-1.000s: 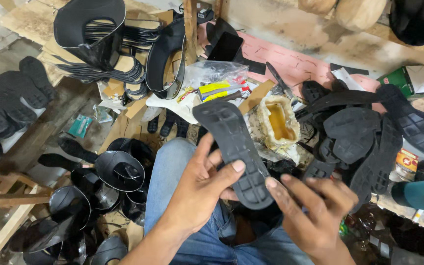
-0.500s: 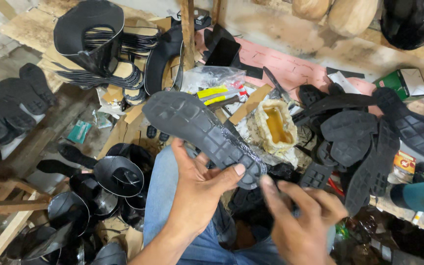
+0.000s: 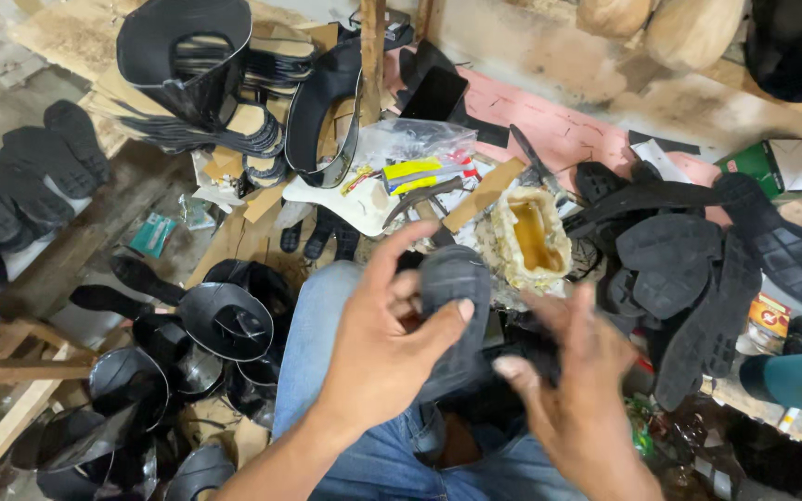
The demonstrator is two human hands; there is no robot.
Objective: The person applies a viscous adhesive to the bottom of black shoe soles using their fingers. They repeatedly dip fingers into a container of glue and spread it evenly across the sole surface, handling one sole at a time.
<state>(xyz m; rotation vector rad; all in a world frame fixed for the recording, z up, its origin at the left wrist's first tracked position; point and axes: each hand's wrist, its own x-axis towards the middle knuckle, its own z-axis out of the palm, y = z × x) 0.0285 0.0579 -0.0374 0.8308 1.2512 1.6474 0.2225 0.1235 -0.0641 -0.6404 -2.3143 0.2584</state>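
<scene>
Setting: cluttered workshop floor [image 3: 67, 269] with wooden planks and scraps, seen from above; person seated, blue jeans [image 3: 327, 325] at near centre
Left hand: left hand [image 3: 387, 348] near centre, closed around a black rubber shoe sole [image 3: 454, 306]; thumb across the sole's face, fingers curled behind its left edge; firm hold
Sole: upright and foreshortened, rounded end up, just above the lap; lower end hidden behind the hands
Right hand: right hand [image 3: 573, 399] near right, blurred; fingers spread and loosely open, just beside the sole's lower right; cannot tell whether it touches the sole; nothing seen held in it
Near left: glossy black shoe uppers [image 3: 225, 320] heaped on the floor beside the left knee; wooden frame [image 3: 2, 408] at the near left corner
Right: pile of black treaded soles [image 3: 698, 278], well apart from the held one; teal bottle [image 3: 795, 380] lying at the right edge
Middle: open glue pot [image 3: 533, 237] with amber contents and crusted rim, just beyond the held sole; clear plastic bag [image 3: 410, 153] with yellow items, left of the pot
Far left: row of dark soles [image 3: 20, 190] on a ledge; stack of insoles and black uppers [image 3: 206, 74] at far centre-left
Far: pink sheet [image 3: 559, 125] on the far surface; green box [image 3: 772, 167] at far right
</scene>
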